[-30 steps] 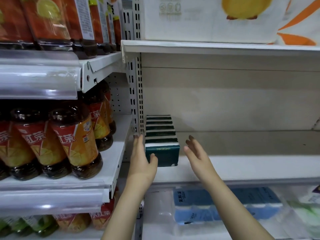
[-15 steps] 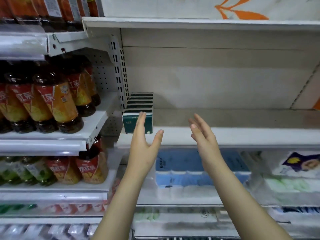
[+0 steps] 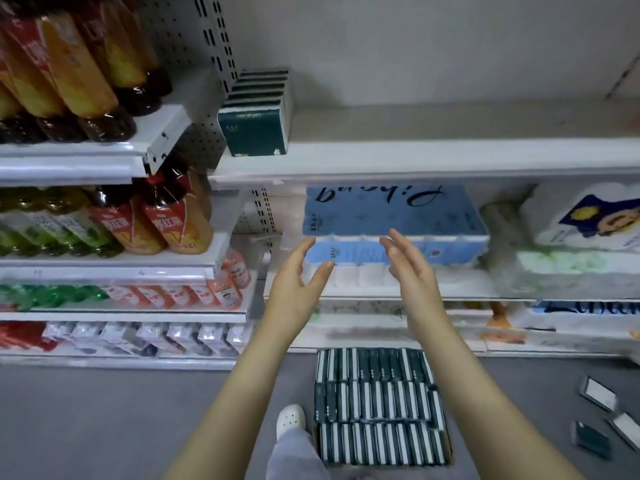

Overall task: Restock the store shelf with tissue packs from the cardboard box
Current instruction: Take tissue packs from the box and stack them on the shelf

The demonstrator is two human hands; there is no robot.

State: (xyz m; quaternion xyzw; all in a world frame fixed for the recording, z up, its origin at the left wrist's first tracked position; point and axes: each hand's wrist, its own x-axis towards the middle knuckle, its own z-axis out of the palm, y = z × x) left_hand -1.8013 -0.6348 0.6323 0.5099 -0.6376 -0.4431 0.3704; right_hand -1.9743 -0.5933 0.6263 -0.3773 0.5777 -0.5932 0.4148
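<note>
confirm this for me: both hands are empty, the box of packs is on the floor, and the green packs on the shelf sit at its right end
Not quite. The head view shows the row of green tissue packs at the left end of the shelf, beside the slotted upright, not the right end. The rest holds: the left hand and right hand are empty, and the cardboard box of packs is on the floor.

Retail shop — metal shelving (image 3: pixel 415 157), rows of bottled drinks (image 3: pixel 173 220), packaged tissue rolls (image 3: pixel 394 223) on display.
</note>
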